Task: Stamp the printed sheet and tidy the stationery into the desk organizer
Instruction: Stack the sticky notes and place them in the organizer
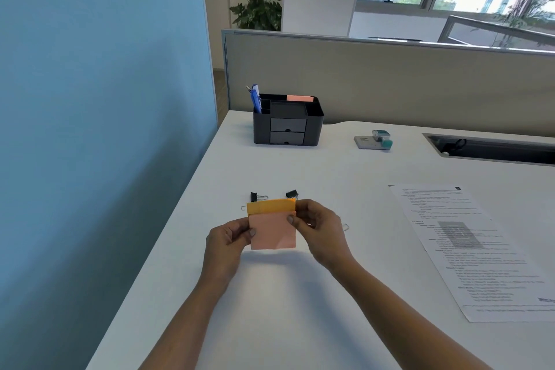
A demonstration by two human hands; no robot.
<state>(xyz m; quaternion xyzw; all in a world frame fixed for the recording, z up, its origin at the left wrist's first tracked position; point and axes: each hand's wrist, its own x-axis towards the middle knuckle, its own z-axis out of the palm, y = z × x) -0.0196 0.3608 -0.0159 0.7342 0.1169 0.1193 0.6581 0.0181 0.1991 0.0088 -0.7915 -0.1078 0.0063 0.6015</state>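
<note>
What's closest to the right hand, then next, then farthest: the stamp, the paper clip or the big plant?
1. Paper clip, on the desk just right of the right hand.
2. Stamp, farther back on the desk, to the right.
3. Plant, far behind the partition.

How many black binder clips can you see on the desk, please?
2. One binder clip lies just beyond the top left corner of the sticky notes; the other lies just beyond their top right corner. The notes could hide more behind them.
</note>
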